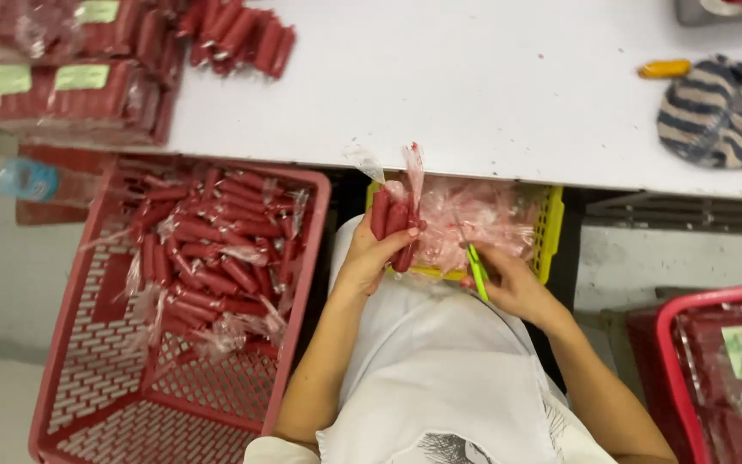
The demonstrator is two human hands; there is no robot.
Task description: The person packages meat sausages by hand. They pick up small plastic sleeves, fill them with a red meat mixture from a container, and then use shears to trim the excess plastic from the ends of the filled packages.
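Red sausages in hand, green scissors at the ready

Red sausages (391,225), a small bundle in a clear plastic wrapper, stand upright in the left hand (371,255), whose fingers are clenched around their lower half. Loose wrapper ends stick up above the bundle. It sits just in front of the yellow basket (550,225), which is full of crumpled clear wrappers and tucked under the edge of the white surface (474,86).

The right hand (513,283) grasps small green scissors (477,271), its fingers curled about the handles and the blades pointing up toward the bundle. Whether the blades are apart cannot be told.

To do this well, I judge the cut should take only the loose plastic, clear of the sausage skins and of the left thumb, with the bundle held steady over the yellow basket so that scraps drop in.

At the left, a red crate (70,378) holds many loose sausages
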